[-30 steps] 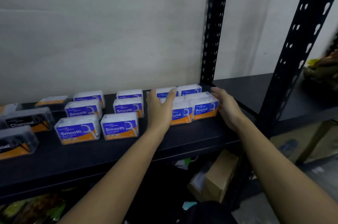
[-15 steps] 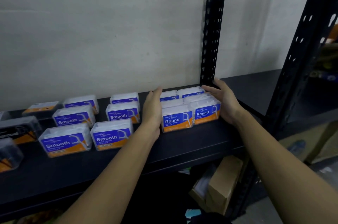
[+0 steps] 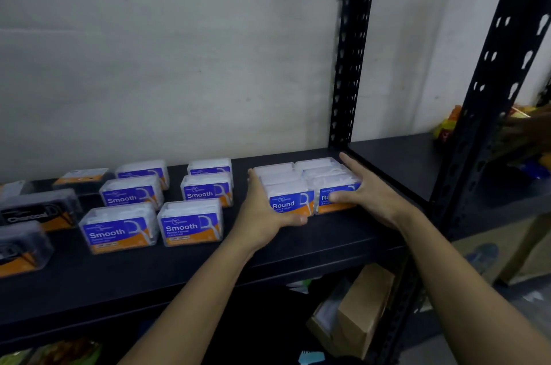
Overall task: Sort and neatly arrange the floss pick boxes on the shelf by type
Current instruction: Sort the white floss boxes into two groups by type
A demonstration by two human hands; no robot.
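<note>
Left hand (image 3: 262, 212) and right hand (image 3: 375, 195) press flat, grip unclenched, on both sides of the Round boxes (image 3: 286, 186); light, slippery plastic, so probably best squeezed low.

Round boxes (image 3: 290, 205) blue/orange labels; shelf (image 3: 208, 269) black; Charcoal box (image 3: 38, 209) prob grey

Seen from the block of Round boxes (image 3: 290, 203), the shelf's (image 3: 208, 269) bare front strip at 6 o'clock lies open along its whole width. At 9 o'clock the left hand (image 3: 262, 215) fills the narrow lane before the Smooth boxes (image 3: 190, 226). At 3 o'clock the right hand (image 3: 375, 200) lies against the block. The wall (image 3: 179, 51) closes 12 o'clock. The back post (image 3: 353, 66) stands at 1 o'clock, the front post (image 3: 501, 66) at 4 o'clock. Above the boxes the space is open.
</note>
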